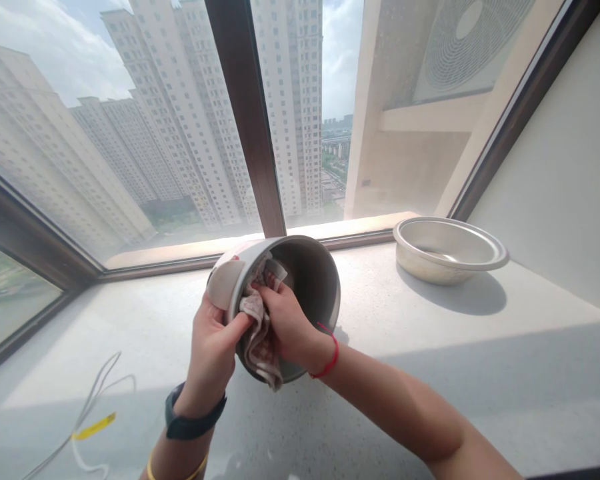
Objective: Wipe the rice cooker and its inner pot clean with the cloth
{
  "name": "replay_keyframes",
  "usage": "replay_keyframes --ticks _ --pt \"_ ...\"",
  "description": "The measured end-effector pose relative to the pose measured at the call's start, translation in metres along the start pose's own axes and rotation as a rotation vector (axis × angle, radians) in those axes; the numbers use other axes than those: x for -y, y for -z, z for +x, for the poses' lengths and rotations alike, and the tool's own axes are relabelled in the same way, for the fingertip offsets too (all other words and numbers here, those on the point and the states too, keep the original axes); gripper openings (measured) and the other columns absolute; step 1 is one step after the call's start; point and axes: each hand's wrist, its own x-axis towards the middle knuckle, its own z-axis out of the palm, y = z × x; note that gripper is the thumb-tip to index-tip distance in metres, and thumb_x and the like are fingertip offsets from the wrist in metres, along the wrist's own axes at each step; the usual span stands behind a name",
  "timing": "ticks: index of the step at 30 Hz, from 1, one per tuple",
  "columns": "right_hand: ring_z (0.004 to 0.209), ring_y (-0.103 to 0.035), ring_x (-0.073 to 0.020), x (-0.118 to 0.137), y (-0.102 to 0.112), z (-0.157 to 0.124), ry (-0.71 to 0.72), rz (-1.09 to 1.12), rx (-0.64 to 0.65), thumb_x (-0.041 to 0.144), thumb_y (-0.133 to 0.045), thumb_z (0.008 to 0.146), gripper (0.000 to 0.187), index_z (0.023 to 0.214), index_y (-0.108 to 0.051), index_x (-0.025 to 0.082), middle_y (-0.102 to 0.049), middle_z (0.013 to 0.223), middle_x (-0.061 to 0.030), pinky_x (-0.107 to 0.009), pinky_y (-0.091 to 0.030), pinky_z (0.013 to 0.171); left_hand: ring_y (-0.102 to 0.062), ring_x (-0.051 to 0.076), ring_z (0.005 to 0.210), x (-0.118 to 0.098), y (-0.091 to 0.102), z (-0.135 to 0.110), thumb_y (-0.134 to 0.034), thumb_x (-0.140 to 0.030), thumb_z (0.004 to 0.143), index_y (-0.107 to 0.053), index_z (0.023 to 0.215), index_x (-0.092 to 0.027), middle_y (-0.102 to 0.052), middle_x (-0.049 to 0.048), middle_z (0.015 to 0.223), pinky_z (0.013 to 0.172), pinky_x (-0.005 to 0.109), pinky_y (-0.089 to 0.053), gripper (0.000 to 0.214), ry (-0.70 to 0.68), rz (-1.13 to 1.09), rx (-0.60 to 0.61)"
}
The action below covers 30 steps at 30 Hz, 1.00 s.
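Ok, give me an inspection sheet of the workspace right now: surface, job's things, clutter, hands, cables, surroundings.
Surface: pale speckled sill, part sunlit, part shaded.
Job's things: metal bowl held tilted above the sill, with a patterned cloth in it that hangs over the rim.
Clutter: a metal basin stands on the sill at right.
Hands: left hand grips the bowl's rim; right hand presses the cloth inside the bowl.
Cables: white cable with a yellow tag, lower left.
Surroundings: dark-framed window; towers and a fan unit outside.
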Motion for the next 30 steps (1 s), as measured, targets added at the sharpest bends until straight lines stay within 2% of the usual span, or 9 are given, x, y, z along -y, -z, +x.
replay_keyframes --ticks 4,9,12,15,17,19,22,26,30 --pt "0.074 -0.06 -0.0177 -0.015 0.029 -0.024 -0.074 -0.61 0.297 0.036 -0.063 0.08 0.027 0.1 -0.07 0.018 -0.069 0.079 -0.0008 -0.03 -0.049 0.071 -0.058 0.03 0.127 -0.001 0.005 0.0 -0.079 -0.011 0.068 -0.058 0.139 -0.022 -0.068 0.006 0.13 0.111 0.038 -0.043 0.076 -0.005 0.008 -0.01" --pt "0.108 -0.062 -0.027 0.013 0.076 -0.038 0.204 -1.639 0.659 0.024 -0.059 0.083 0.043 0.126 -0.066 0.022 -0.07 0.119 -0.0098 -0.038 -0.044 0.091 -0.058 0.028 0.126 -0.009 0.012 0.008 -0.073 -0.003 0.058 -0.064 0.131 -0.02 -0.071 0.0039 0.123 0.104 0.028 -0.046 0.075 0.055 -0.051 -0.013" --pt "0.103 -0.062 -0.0292 0.036 0.091 -0.039 0.278 -2.056 0.7 0.026 -0.062 0.083 0.04 0.122 -0.068 0.018 -0.072 0.107 -0.0133 -0.043 -0.041 0.093 -0.061 0.027 0.12 -0.015 0.013 0.015 -0.069 -0.001 0.055 -0.065 0.129 -0.019 -0.073 0.0037 0.119 0.092 0.025 -0.051 0.077 0.102 -0.073 -0.001" --pt "0.096 -0.062 -0.031 0.053 0.097 -0.031 0.352 -2.291 0.617 0.021 -0.061 0.083 0.031 0.109 -0.071 0.009 -0.072 0.094 -0.017 -0.047 -0.04 0.092 -0.065 0.027 0.11 -0.02 0.013 0.021 -0.066 -0.001 0.053 -0.064 0.128 -0.019 -0.074 0.0036 0.115 0.079 0.024 -0.053 0.077 0.134 -0.079 0.007" --pt "0.107 -0.06 -0.0337 0.061 0.099 -0.021 0.449 -2.339 0.557 0.013 -0.055 0.085 0.031 0.111 -0.07 0.005 -0.071 0.103 -0.0214 -0.05 -0.039 0.098 -0.066 0.026 0.106 -0.021 0.013 0.023 -0.066 -0.001 0.052 -0.063 0.128 -0.019 -0.074 0.0034 0.111 0.074 0.023 -0.052 0.078 0.151 -0.088 0.017" --pt "0.126 -0.052 -0.0342 0.069 0.1 -0.008 0.535 -2.291 0.502 0.006 -0.045 0.089 0.038 0.122 -0.065 0.004 -0.065 0.125 -0.0245 -0.051 -0.035 0.108 -0.066 0.026 0.103 -0.022 0.013 0.026 -0.065 -0.001 0.052 -0.062 0.129 -0.019 -0.074 0.0032 0.107 0.071 0.023 -0.052 0.08 0.16 -0.102 0.037" --pt "0.142 -0.04 -0.0283 0.079 0.094 0.013 0.614 -2.054 0.482 -0.001 -0.034 0.091 0.051 0.135 -0.058 0.011 -0.055 0.144 -0.0182 -0.053 -0.028 0.117 -0.067 0.025 0.096 -0.023 0.012 0.029 -0.064 -0.002 0.051 -0.062 0.129 -0.02 -0.075 0.003 0.1 0.066 0.023 -0.051 0.08 0.193 -0.119 0.073" --pt "0.136 -0.049 -0.0169 0.093 0.071 0.034 0.658 -1.838 0.634 0.001 -0.038 0.09 0.052 0.123 -0.066 0.029 -0.066 0.133 0.0009 -0.045 -0.034 0.114 -0.068 0.024 0.088 -0.025 0.008 0.032 -0.062 -0.003 0.051 -0.064 0.126 -0.02 -0.075 0.0028 0.097 0.062 0.023 -0.05 0.077 0.264 -0.133 0.153" --pt "0.115 -0.063 -0.0118 0.099 0.049 0.036 0.702 -1.541 0.798 0.007 -0.041 0.091 0.039 0.099 -0.072 0.03 -0.075 0.106 0.0081 -0.043 -0.041 0.105 -0.068 0.025 0.089 -0.028 0.008 0.033 -0.062 -0.004 0.049 -0.065 0.125 -0.02 -0.074 0.0037 0.103 0.066 0.027 -0.054 0.077 0.263 -0.131 0.22"
